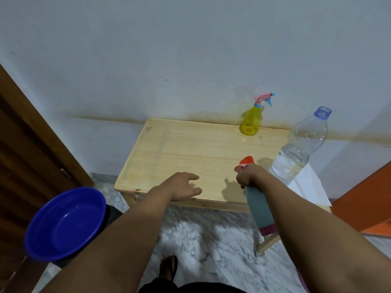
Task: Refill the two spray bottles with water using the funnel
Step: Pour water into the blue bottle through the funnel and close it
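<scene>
The step in hand looks like bringing a spray bottle into place, ahead of any pouring. The right hand (248,175) is wrapped around the neck of the grey-blue spray bottle (259,206), just under its red-orange trigger head (246,162), and holds it tilted over the near right edge of the bench (169,149); the bottle's base hangs off the front edge, above the floor. The left hand (183,186) is spread, fingers loosely apart, and pinches nothing; it sits low over the near edge of the bench, whether touching it I cannot tell.

The yellow spray bottle (250,121) stands upright at the far right of the bench, against the wall, its pink and blue trigger head on. The water bottle (300,146), at the right of the frame, is clear ribbed plastic, uncapped, with water in its lower part. No funnel shows anywhere in view, so I judge that neither of the 2 refills has begun.

The next move likely calls for standing the grey-blue bottle upright on the bench and unscrewing its head, which needs both hands.

The bench is pale, smooth wood with visible grain. The grey-blue bottle looks opaque and matte, the yellow one translucent. A glossy blue plastic basin (65,224) sits at the lower left of the frame.
</scene>
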